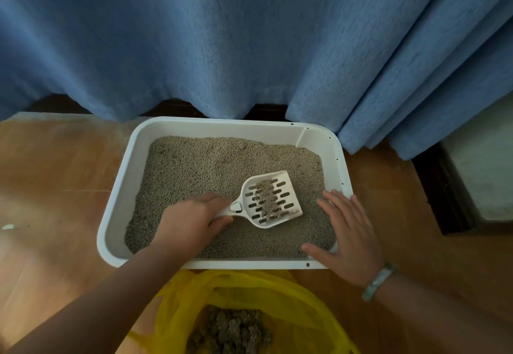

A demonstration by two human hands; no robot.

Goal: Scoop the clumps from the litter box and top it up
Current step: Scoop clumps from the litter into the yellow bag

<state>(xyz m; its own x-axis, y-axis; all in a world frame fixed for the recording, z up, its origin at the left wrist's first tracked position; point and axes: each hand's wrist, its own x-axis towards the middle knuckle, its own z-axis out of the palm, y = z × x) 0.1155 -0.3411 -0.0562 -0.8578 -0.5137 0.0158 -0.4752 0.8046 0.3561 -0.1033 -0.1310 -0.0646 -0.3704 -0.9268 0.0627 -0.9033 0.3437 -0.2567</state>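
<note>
At bottom centre, a yellow plastic bag (277,292) holds dark clumps (230,331). Above it, the left hand (188,223) grips the slotted white scoop (268,199) over grey litter (194,164); the right hand (347,234) lies flat and spread on the white litter box (119,187) rim, before a blue curtain (222,34).

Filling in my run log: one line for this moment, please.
left hand: grips scoop, litter on it | right hand: flat on litter box corner | yellow bag: holds clumps
</note>
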